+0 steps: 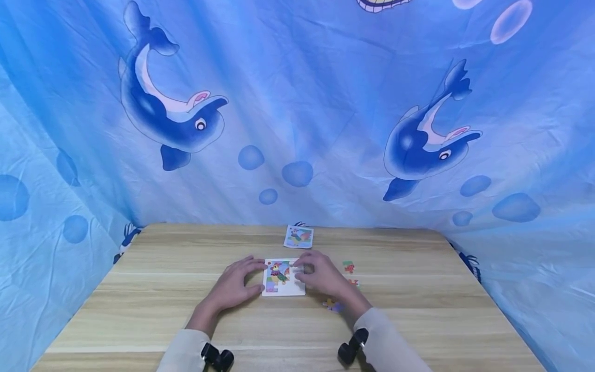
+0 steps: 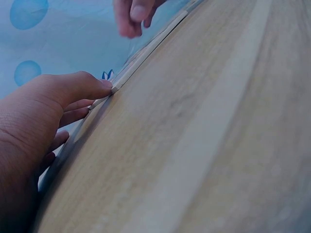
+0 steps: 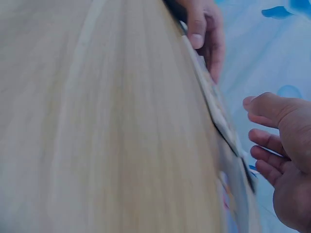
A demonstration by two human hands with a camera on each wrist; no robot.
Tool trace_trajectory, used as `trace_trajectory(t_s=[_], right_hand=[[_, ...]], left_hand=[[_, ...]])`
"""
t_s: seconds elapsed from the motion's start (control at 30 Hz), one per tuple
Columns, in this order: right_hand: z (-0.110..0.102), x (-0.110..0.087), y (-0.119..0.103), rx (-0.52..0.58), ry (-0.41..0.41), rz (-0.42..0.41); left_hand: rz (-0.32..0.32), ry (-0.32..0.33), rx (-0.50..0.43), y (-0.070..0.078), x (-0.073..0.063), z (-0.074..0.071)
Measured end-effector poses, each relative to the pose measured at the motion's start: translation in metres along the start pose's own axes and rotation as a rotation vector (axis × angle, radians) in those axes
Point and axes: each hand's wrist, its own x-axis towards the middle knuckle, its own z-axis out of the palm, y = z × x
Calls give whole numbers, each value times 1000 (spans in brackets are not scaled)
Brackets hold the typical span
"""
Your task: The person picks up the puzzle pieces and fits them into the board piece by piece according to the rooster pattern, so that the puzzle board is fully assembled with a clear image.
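Note:
A white square jigsaw board (image 1: 292, 289) lies on the table, with a colourful bird picture filling part of its left and upper area. My left hand (image 1: 236, 283) holds the board's left side, thumb near the lower corner and a finger near the upper one. In the left wrist view the thumb (image 2: 92, 86) touches the board's edge. My right hand (image 1: 321, 274) hovers over the board's right part. Its fingers (image 3: 269, 141) are loosely bent and apart from the thumb in the right wrist view, and no piece shows between them.
Loose jigsaw pieces lie right of the board: a green and red one (image 1: 348, 266), another (image 1: 354, 282) partly behind the right wrist, and an orange and purple one (image 1: 332, 305). A picture card (image 1: 298, 237) rests at the table's (image 1: 409, 279) back edge, before a blue dolphin curtain (image 1: 325, 129).

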Motion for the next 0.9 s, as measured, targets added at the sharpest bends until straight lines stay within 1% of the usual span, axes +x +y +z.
trace_trajectory(t_s=[0.2,0.43,0.53,0.7,0.8,0.9], right_hand=[[-19,-20,7,7,42,-14],[-32,-55,16,11,88,35],[-38,-70,19,0,83,31],[-44,-93,25,-26,51,5],[-44,-103,27,-32,30,5],[-42,-107,29,-34,32,-1]], left_hand=[[14,11,5,-2,3,-1],[11,3,-11,-2,1,2],[12,0,-9,-1,0,3],[16,0,-12,2,0,1],[22,7,-11,3,-1,-1],[17,8,-4,3,-1,-2]])
